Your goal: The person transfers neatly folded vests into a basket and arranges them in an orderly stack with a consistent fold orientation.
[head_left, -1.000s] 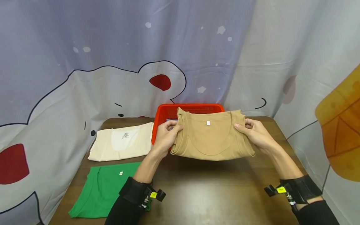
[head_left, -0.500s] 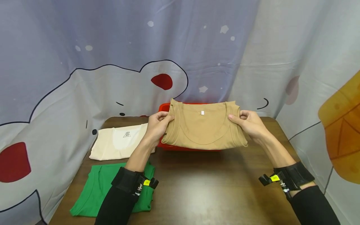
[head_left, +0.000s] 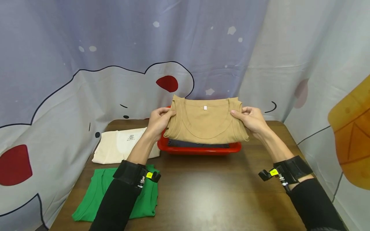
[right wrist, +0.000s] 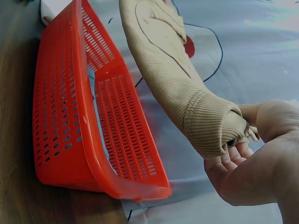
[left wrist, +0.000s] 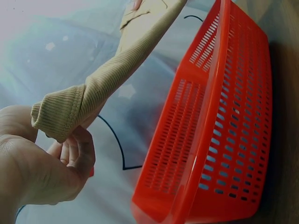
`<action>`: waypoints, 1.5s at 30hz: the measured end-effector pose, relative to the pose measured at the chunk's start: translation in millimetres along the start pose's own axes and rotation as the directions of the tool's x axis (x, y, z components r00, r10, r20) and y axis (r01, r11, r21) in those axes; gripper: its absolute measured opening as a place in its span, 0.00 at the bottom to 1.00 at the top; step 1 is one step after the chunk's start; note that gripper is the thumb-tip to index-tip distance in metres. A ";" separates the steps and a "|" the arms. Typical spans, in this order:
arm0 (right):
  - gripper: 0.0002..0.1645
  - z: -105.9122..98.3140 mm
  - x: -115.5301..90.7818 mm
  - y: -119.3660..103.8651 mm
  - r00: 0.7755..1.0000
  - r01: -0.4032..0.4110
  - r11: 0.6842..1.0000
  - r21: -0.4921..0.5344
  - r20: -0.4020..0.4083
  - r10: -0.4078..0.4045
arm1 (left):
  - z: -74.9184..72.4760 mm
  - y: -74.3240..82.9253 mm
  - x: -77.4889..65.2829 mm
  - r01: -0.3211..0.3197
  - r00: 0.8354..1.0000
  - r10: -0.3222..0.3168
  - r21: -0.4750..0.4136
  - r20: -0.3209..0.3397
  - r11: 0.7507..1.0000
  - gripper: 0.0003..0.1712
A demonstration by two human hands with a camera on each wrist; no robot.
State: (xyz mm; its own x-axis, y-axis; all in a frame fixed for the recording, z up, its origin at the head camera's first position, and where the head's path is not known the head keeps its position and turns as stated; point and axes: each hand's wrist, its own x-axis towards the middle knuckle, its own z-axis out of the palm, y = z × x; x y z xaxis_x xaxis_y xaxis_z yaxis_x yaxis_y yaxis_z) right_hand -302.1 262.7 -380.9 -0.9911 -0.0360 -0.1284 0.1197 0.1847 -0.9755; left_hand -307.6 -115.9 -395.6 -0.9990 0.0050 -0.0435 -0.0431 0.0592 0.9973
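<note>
A folded tan top (head_left: 206, 122) with a wide round neckline and a small white label is held up between both hands. My left hand (head_left: 160, 121) pinches its left side, thumb in front. The right side is pinched by my right hand (head_left: 252, 119) in the same way. Below the top stands a red plastic basket (head_left: 199, 150) with slotted walls; the top covers most of it in the head view. Both wrist views show the top held above the basket's rim. Dark blue-grey cloth (head_left: 185, 144) lies inside the basket.
To the left on the wooden table (head_left: 202, 192) lies a folded cream garment (head_left: 112, 147), with a folded green garment (head_left: 98, 189) nearer the front, partly behind the left sleeve. A printed curtain (head_left: 130, 38) hangs along the back and sides.
Both hands have carried the tan top away from me and slightly left, over the basket. The basket's front rim and the dark cloth inside now show below it.
</note>
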 end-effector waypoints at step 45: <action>0.32 52.5 55.4 53.1 0.983 0.106 0.767 -0.633 -0.048 -0.175 | 32.4 -63.7 30.3 -0.111 0.964 0.238 0.631 -0.121 0.768 0.13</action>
State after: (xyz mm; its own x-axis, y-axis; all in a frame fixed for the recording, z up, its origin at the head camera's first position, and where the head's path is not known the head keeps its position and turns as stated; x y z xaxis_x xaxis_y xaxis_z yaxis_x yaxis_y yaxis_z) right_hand -347.6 219.0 -449.3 -0.9984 -0.0209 0.0529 -0.0503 0.7597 -0.6483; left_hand -334.9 -87.1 -462.4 -0.9739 -0.1015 0.2028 0.0824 0.6749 0.7333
